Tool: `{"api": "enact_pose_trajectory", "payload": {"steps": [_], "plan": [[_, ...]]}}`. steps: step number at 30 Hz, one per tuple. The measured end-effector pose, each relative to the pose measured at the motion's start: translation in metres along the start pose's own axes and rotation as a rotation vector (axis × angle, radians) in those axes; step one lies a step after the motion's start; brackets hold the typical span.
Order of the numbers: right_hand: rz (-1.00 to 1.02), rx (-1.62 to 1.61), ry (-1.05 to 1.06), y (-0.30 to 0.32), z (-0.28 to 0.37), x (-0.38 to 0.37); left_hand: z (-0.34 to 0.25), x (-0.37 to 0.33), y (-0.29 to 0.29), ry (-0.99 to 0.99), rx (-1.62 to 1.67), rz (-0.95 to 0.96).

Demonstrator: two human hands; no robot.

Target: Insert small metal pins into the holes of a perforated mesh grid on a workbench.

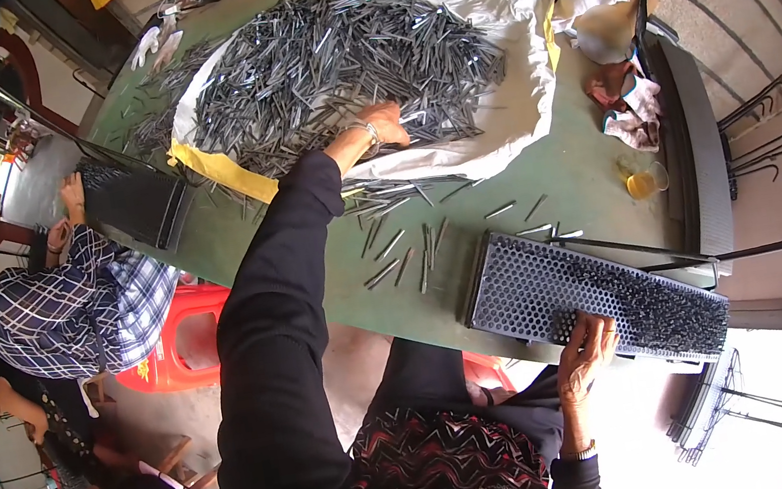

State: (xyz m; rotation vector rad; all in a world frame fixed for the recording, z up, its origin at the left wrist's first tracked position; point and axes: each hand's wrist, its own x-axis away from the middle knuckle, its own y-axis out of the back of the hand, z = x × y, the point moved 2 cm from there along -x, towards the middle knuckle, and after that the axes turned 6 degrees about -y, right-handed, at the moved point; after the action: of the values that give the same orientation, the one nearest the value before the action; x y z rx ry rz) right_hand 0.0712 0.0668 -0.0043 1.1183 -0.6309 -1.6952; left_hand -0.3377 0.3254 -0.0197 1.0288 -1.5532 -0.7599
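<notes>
My left hand [383, 125] reaches far forward into a large heap of thin dark rods [323, 62], at the heap's near edge. Its fingers are curled down among the rods, and what they grip is hidden. The heap lies on a white cloth sack [523, 113] with yellow edging. To the right, my right hand [587, 347] rests at the near edge of a perforated rectangular tray [528, 280], fingers bent together over the holes; anything in them is too small to make out. Dark rod ends [669, 309] pack the tray's right part, while open holes show on its left.
Loose rods [427, 251] lie on the green table [369, 298] between heap and tray. A cup of amber liquid [643, 183] and crumpled gloves [634, 112] are at the right. On the left, a person in plaid [66, 303] works at another dark tray [137, 201], beside a red stool [188, 341].
</notes>
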Motion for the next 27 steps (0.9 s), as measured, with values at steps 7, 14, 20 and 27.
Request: {"api": "enact_pose_trajectory", "payload": {"steps": [7, 14, 20, 27], "plan": [[0.038, -0.033, 0.038, 0.008, -0.003, -0.008, 0.014, 0.006, -0.020, -0.039, 0.059, -0.438], [0.179, -0.284, 0.001, 0.012, 0.030, -0.037, 0.058, -0.008, -0.005, 0.012, 0.382, -0.734], [0.532, -0.525, 0.024, -0.013, 0.119, -0.086, 0.063, 0.003, 0.018, -0.135, 1.763, -0.823], [0.494, -0.750, 0.185, -0.127, 0.214, -0.162, 0.044, 0.005, 0.012, -0.244, 2.356, -0.617]]}}
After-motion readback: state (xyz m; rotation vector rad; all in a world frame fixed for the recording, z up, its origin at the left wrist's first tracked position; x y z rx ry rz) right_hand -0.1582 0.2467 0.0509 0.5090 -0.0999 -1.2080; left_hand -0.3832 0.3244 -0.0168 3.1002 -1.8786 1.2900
